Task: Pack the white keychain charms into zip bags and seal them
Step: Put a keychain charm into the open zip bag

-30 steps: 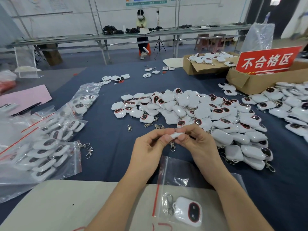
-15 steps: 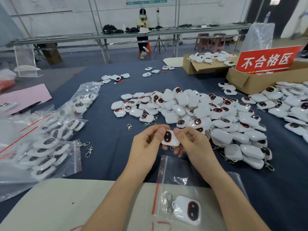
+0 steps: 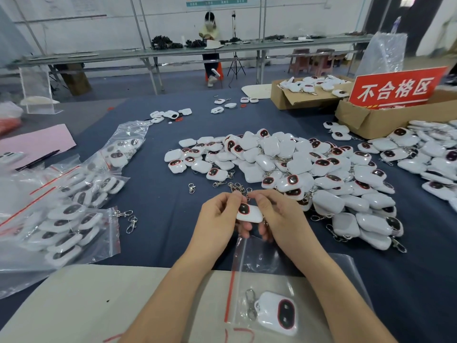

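Progress is partial — filled zip bags [image 3: 69, 219] lie at left, one bagged charm [image 3: 277, 313] sits nearest, while the left hand [image 3: 220, 216] and right hand [image 3: 279, 216] pinch one white charm [image 3: 249, 212] between them above the cloth — the large loose pile [image 3: 296, 169] remains unpacked.

Both hands met over the dark blue cloth-covered table [image 3: 158, 209]. The left hand [image 3: 220, 215] and the right hand [image 3: 278, 214] pinched one white rounded plastic keychain charm [image 3: 250, 214] between them, its dark red-rimmed face up. By the near edge lay a clear zip bag with a red strip [image 3: 263, 259], with a second charm [image 3: 278, 313] inside. A heap of loose charms [image 3: 291, 164] covered the table's middle, and filled clear bags [image 3: 64, 219] lay along its left edge.
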`<state>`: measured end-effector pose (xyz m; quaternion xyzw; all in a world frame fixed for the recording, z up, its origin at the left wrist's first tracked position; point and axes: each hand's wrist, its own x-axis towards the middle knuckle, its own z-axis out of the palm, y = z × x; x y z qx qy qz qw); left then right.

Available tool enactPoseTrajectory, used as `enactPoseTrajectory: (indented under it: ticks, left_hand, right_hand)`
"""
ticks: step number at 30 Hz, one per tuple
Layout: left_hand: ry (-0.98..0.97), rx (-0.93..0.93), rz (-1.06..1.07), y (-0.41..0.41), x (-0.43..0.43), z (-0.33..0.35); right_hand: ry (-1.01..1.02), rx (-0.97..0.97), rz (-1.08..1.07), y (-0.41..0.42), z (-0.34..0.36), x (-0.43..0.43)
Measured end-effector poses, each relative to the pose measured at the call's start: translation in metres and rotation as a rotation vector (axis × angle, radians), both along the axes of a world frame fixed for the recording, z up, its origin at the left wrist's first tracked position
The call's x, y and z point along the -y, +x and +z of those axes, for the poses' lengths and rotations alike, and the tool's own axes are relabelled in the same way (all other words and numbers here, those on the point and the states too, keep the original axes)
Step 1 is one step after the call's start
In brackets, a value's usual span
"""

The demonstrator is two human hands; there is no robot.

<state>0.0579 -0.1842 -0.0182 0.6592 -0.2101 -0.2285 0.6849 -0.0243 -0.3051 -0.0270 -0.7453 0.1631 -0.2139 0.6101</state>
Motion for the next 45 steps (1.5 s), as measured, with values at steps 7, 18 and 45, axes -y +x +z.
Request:
enactPoseTrajectory:
  ticks: [7, 18, 45]
  left_hand:
    - [-0.08, -0.131, -0.042, 0.001, 0.0, 0.001]
    - [-0.184, -0.369, -0.083, 0.003, 0.0, 0.006]
    - [-0.455, -0.57, 0.245, -0.021, -0.092, 0.026]
  right_hand:
    - [0.023, 0.001, -0.01, 0.002, 0.001, 0.003]
    - [0.037, 0.002, 0.0, 0.003, 0.0, 0.003]
    - [-0.91, -0.249, 0.395, -0.026, 0.021, -0.016]
